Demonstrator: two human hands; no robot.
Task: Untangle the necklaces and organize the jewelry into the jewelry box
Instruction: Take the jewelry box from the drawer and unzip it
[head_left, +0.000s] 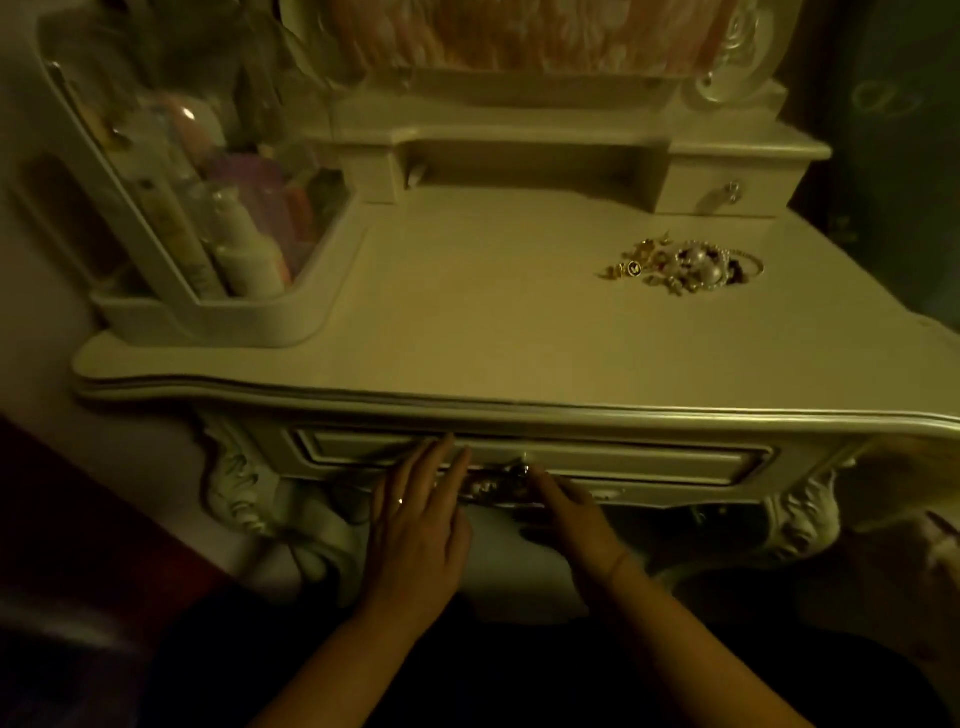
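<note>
A tangled heap of jewelry (683, 269), gold chains, pearls and small charms, lies on the right part of the cream dressing table top (493, 322). Below the table's front edge is a wide drawer (649, 460) with a metal handle (496, 486) at its middle. My left hand (418, 525), wearing a ring, has straight fingers resting against the drawer front just left of the handle. My right hand (566, 514) reaches the handle from the right, index finger extended onto it. No jewelry box shows in view.
A white cosmetics organizer (218, 306) with tubes and bottles stands at the back left. A raised shelf with a small knobbed drawer (727, 195) and a mirror frame runs along the back. Carved table legs flank the drawer.
</note>
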